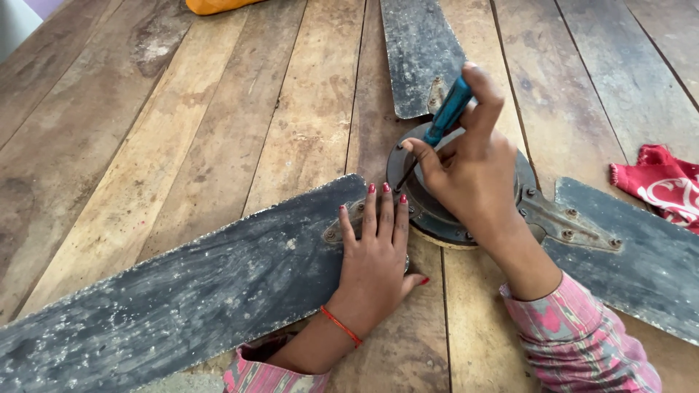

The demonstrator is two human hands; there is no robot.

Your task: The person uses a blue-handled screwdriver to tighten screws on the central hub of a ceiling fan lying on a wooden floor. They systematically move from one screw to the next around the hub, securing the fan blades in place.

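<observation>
A blue-handled screwdriver (441, 125) tilts tip-down onto the grimy dark ceiling fan's (218, 291) round hub.

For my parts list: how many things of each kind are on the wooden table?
Fan blades: 3
Fan motor hub: 1
Blue-handled screwdriver, in the right hand: 1
Red cloth: 1
Orange thing at the top edge: 1
Total: 7

Head camera, close, steeply downward.

A blue-handled screwdriver (445, 115) sits at one o'clock; dusty black, white-speckled fan blades (196, 298) spread over the weathered brown plank table (218, 131); a red, white-patterned cloth (666, 185) lies at three; pink patterned sleeves (582, 335) are at five.
</observation>
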